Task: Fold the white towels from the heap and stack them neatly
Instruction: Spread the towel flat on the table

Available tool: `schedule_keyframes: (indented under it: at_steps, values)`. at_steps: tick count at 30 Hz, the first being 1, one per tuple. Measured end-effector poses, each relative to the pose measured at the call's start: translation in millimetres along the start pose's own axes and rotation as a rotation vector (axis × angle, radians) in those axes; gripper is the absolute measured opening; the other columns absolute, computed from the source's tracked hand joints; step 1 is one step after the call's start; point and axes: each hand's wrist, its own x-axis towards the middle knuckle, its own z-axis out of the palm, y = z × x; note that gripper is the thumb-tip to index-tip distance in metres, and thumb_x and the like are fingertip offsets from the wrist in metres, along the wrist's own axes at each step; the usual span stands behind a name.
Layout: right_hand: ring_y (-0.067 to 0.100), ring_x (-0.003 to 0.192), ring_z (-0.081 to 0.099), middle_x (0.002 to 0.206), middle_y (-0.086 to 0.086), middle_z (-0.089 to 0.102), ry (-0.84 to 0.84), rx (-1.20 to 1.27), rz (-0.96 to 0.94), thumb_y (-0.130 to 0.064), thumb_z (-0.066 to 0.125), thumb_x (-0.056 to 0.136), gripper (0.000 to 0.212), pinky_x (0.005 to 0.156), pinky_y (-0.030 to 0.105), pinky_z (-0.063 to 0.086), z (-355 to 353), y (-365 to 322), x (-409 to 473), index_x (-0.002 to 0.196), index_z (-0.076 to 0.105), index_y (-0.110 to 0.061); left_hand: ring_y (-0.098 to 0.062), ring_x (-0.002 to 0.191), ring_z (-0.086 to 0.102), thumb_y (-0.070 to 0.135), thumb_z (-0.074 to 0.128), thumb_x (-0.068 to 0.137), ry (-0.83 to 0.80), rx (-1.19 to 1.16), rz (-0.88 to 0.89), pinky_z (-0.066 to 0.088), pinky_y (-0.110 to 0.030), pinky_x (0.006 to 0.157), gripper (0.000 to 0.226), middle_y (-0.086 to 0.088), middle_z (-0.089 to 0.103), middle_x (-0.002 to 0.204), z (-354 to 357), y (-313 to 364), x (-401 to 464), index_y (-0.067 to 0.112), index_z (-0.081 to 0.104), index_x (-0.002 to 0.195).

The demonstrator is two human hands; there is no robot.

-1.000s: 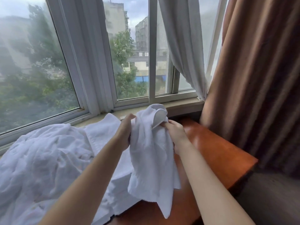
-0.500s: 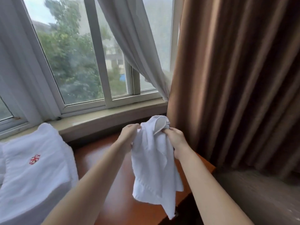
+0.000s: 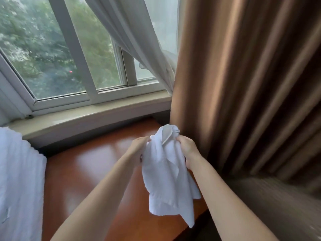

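Two hands hold up one white towel (image 3: 166,173) in the air, in front of the person. The left hand (image 3: 139,148) pinches the towel's top edge on the left side, fingers curled around the cloth. The right hand (image 3: 187,150) grips the top edge on the right side, fingers curled in too. The hands are near each other w/ the cloth bunched up between them, and a small loop of towel pokes up above the right hand. The rest of the towel hangs down loose and wrinkly, its low corner dangling over the front right part of the surface (image 3: 90,171). It is not folded yet and does not seem to touch the surface.

The surface is shiny red-brown wood and runs under both arms. At the far left sits more white towel cloth (image 3: 19,180), thick and fluffy, resting on the surface, well apart from the hands. Can't tell if that lot is folded or just piled.

Behind the surface is a pale window sill (image 3: 86,117), then a window (image 3: 57,54) w/ white frames and blurry green trees outside. A thin white curtain (image 3: 139,40) hangs across the glass. A big brown curtain (image 3: 243,84) fills the right side, just beside the right hand.
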Motion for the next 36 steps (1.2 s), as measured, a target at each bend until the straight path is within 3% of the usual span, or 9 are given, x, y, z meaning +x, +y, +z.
schedule_keyframes:
  at_steps: [5,10,15,18,20,25,30,33,36]
  values:
    - [0.028,0.096,0.066,0.104,0.012,0.069,-0.043,-0.168,0.049,-0.011,0.055,0.09,0.024,0.066,0.029,0.05,-7.9,-8.8,45.5,0.109,0.067,-0.015,-0.026,0.074,0.053,0.014,0.054,0.085,0.017,-0.092,-0.062,0.041,-0.028,0.066,0.01,-0.01,0.058,0.082,21.2,-3.5,51.3,0.011,0.063,0.083]
    - [0.023,0.091,0.066,0.106,0.01,0.068,-0.165,-0.268,0.094,-0.018,0.063,0.09,0.027,0.056,0.024,0.048,-21.7,-6.8,69.5,0.117,0.064,-0.018,-0.022,0.078,0.045,0.009,0.047,0.089,0.051,0.007,-0.036,0.035,-0.028,0.062,0.014,-0.01,0.051,0.086,44.9,-12.5,64.1,0.014,0.059,0.086]
    - [0.019,0.097,0.061,0.11,0.001,0.062,-0.33,-0.387,0.128,-0.017,0.067,0.088,0.042,0.068,0.03,0.051,-40.2,-12.0,89.6,0.126,0.054,-0.025,-0.021,0.075,0.057,0.021,0.055,0.09,0.135,0.077,-0.039,0.043,-0.026,0.063,0.013,-0.005,0.065,0.088,71.0,-10.3,52.7,0.017,0.066,0.085]
    - [0.017,0.099,0.061,0.113,-0.001,0.062,-0.481,-0.413,0.11,-0.016,0.071,0.084,0.05,0.069,0.029,0.051,-57.6,-17.8,94.9,0.128,0.052,-0.026,-0.014,0.06,0.066,0.029,0.053,0.091,0.178,-0.058,-0.089,0.046,-0.02,0.051,0.019,0.003,0.072,0.075,90.9,-15.3,25.3,0.019,0.068,0.086]
    - [0.018,0.102,0.062,0.116,0.0,0.062,-0.558,-0.429,0.097,-0.015,0.074,0.081,0.054,0.074,0.03,0.053,-71.3,-18.3,97.9,0.128,0.052,-0.026,-0.012,0.055,0.062,0.038,0.043,0.091,0.209,-0.182,-0.104,0.044,-0.023,0.054,0.031,0.005,0.07,0.072,103.4,-23.2,9.9,0.019,0.068,0.091]
    - [0.016,0.098,0.065,0.11,-0.002,0.064,-0.754,-0.521,0.059,-0.017,0.075,0.077,0.053,0.074,0.028,0.056,-94.3,-17.8,96.3,0.125,0.054,-0.024,-0.018,0.089,0.071,0.058,0.046,0.091,0.232,-0.232,-0.043,0.056,-0.037,0.078,0.043,0.002,0.073,0.103,135.1,-51.2,-17.3,0.029,0.066,0.115]
    - [0.003,0.084,0.059,0.096,-0.016,0.059,-0.92,-0.573,0.087,-0.011,0.069,0.081,0.036,0.056,0.014,0.045,-86.6,-14.0,94.5,0.098,0.055,-0.04,-0.024,0.095,0.071,0.032,0.059,0.093,0.389,-0.394,-0.044,0.058,-0.035,0.076,0.028,-0.005,0.074,0.102,132.1,-73.2,-23.2,0.019,0.066,0.116]
    - [0.003,0.086,0.058,0.097,-0.013,0.06,-0.927,-0.579,0.066,-0.001,0.061,0.082,0.041,0.06,0.017,0.045,-65.6,-11.0,101.4,0.106,0.058,-0.034,-0.026,0.097,0.07,0.032,0.059,0.09,0.451,-0.448,-0.121,0.054,-0.041,0.091,0.025,-0.005,0.074,0.102,115.3,-71.4,-13.7,0.019,0.069,0.109]
    - [0.011,0.092,0.059,0.098,-0.007,0.062,-0.887,-0.578,0.034,0.003,0.057,0.079,0.043,0.069,0.025,0.047,-38.1,-12.2,112.9,0.109,0.06,-0.027,-0.027,0.092,0.065,0.024,0.059,0.085,0.449,-0.45,-0.212,0.05,-0.041,0.091,0.019,-0.008,0.069,0.102,89.2,-66.1,6.7,0.01,0.068,0.095]
